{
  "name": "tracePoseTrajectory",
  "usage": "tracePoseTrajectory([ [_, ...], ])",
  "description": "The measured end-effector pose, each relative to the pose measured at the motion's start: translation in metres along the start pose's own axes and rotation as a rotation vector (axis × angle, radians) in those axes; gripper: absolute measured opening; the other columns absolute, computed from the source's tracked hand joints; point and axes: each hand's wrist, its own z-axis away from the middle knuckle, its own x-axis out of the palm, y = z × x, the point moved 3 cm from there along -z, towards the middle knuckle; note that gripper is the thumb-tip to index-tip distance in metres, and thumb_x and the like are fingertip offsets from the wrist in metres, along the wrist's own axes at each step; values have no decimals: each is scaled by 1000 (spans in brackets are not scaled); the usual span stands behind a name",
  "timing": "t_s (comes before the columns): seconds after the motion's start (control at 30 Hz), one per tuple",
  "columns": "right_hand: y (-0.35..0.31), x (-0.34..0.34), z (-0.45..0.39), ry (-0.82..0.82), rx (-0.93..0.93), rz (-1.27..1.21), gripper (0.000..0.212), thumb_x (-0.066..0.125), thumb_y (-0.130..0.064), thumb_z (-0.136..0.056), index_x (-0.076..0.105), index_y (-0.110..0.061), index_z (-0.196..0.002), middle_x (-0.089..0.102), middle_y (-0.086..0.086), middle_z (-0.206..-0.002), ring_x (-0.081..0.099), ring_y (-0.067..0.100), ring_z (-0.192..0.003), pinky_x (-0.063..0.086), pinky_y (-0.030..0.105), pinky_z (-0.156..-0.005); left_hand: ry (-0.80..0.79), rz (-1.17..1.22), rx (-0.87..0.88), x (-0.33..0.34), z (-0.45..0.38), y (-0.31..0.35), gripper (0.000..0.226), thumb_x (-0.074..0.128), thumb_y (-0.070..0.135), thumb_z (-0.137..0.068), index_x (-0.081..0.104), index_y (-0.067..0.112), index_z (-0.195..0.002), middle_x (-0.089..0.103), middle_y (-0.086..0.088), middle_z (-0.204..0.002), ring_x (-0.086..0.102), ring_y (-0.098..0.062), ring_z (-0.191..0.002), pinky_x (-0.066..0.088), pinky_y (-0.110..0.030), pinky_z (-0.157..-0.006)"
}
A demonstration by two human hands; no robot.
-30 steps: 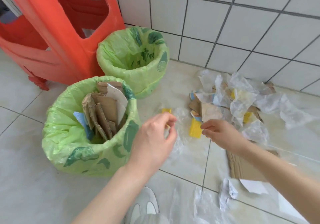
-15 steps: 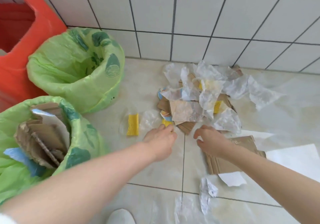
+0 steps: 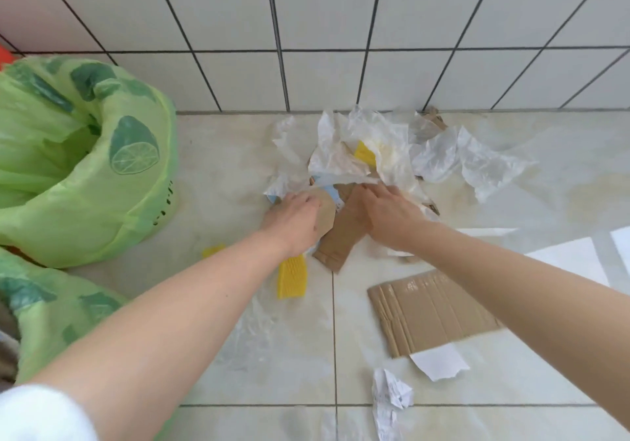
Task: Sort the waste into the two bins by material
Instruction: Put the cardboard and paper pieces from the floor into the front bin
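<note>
A heap of waste lies on the floor tiles by the wall: crumpled white plastic film [image 3: 361, 147] over pieces of brown cardboard. My left hand [image 3: 293, 219] is closed on a tan cardboard piece [image 3: 326, 215] at the heap's near left edge. My right hand [image 3: 392, 215] rests on a brown cardboard strip [image 3: 341, 239], its fingertips under the film; its grip is hidden. Two bins lined with green bags stand at the left: the far bin [image 3: 85, 168] and the near bin [image 3: 51, 321], cut off by the frame edge.
A yellow ridged piece [image 3: 291, 277] lies just below my left wrist, and a smaller yellow scrap [image 3: 214, 250] lies beside the far bin. A corrugated cardboard sheet [image 3: 433, 311], a torn white paper scrap [image 3: 439, 362], crumpled paper [image 3: 388, 396] and clear film [image 3: 259, 331] lie nearer me.
Both hands have moved forward from the bare floor into the heap and now lie on cardboard pieces. The view has swung right, so the near bin's contents and the red stool are out of frame.
</note>
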Motion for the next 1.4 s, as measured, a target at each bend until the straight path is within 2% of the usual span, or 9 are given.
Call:
tracePoseTrajectory([
  [0.23,19,9,19,11,-115,148,69,47,-6,-86,20,-21,-147,27,3,-149,22,34,-138,35,42,-108,55,-67,-4,18,-13,-1,81,66,30,-80,19,25,-146,26,-1,-149,14,-31,-141,21,-42,-112],
  [0.4,-4,27,31,-91,-217,184,79,44,-9,-87,3,-35,-150,14,-5,-156,5,30,-146,25,42,-116,21,-61,-15,32,3,-15,81,66,37,-79,21,29,-145,20,2,-154,17,-26,-141,22,-39,-112],
  [0.6,-14,45,66,-116,-230,207,82,50,-10,-86,7,-34,-150,4,-2,-161,1,30,-148,9,44,-121,27,-90,-12,52,53,-10,86,69,42,-73,23,31,-145,19,5,-156,20,-24,-140,26,-37,-110],
  [0.8,-18,69,111,85,-374,288,64,67,-7,-64,57,-22,-125,62,6,-115,59,36,-113,47,49,-96,-59,-127,66,72,97,6,86,69,41,-75,22,31,-145,16,4,-156,18,-23,-140,24,-37,-110],
  [0.9,-20,68,126,98,-365,219,62,63,-2,-71,53,-21,-130,58,6,-121,55,31,-116,52,43,-92,-111,-69,49,73,109,6,84,67,43,-78,21,32,-147,14,7,-157,15,-22,-142,20,-37,-112],
  [1.07,1,59,154,-52,-199,188,52,22,-6,-84,41,-10,-133,45,9,-130,43,30,-122,49,36,-87,-107,5,-48,74,124,-5,87,73,25,-72,26,30,-145,26,8,-149,24,-23,-135,30,-37,-104],
  [1.13,19,63,164,-119,-129,227,50,38,-3,-86,36,-15,-134,37,6,-136,38,28,-128,49,32,-86,-104,-5,-62,76,132,-7,88,73,23,-70,27,31,-144,29,8,-146,26,-24,-132,33,-38,-102],
  [1.27,47,70,178,-303,49,249,95,63,-15,-77,2,-33,-147,6,1,-152,11,37,-141,34,44,-109,-99,-31,-68,82,142,-10,90,75,24,-68,27,31,-144,33,5,-140,29,-26,-127,36,-39,-100],
  [1.4,56,72,184,-265,108,289,117,81,-34,-65,-2,-34,-148,13,2,-150,14,36,-140,28,46,-113,-71,21,-70,88,149,-11,89,75,17,-67,30,29,-143,33,0,-129,36,-25,-117,40,-37,-96],
])
